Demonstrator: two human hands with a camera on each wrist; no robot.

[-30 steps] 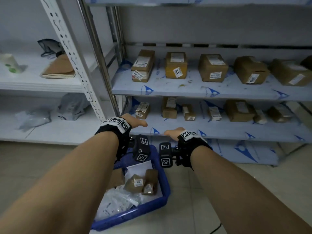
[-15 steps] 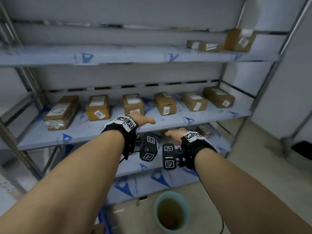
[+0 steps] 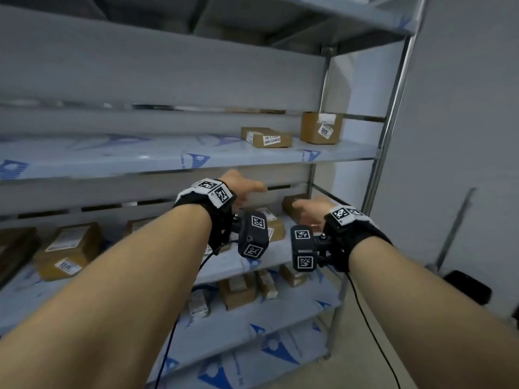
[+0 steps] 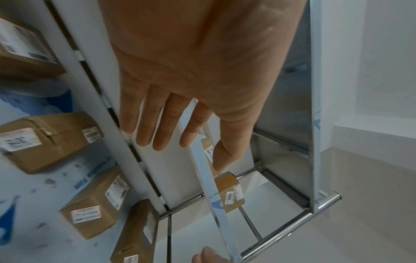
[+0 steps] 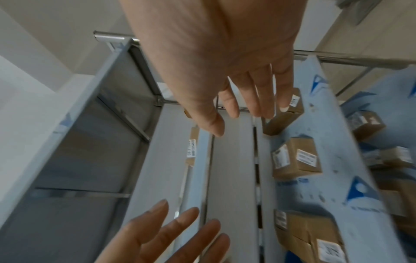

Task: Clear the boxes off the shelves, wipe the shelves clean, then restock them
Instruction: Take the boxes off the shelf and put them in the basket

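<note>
Two boxes (image 3: 266, 137) on the upper shelf (image 3: 168, 158); two empty hands (image 3: 241, 183).

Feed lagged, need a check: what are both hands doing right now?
Left hand: open, fingers straight, holding nothing.
Right hand: open, fingers straight, holding nothing.

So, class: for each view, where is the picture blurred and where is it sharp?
Head view: left boxes smeared, flat box and its label sharper. Left wrist view: left hand close and soft, edge boxes streaked. Right wrist view: right hand soft, shelf film smeared.
</note>
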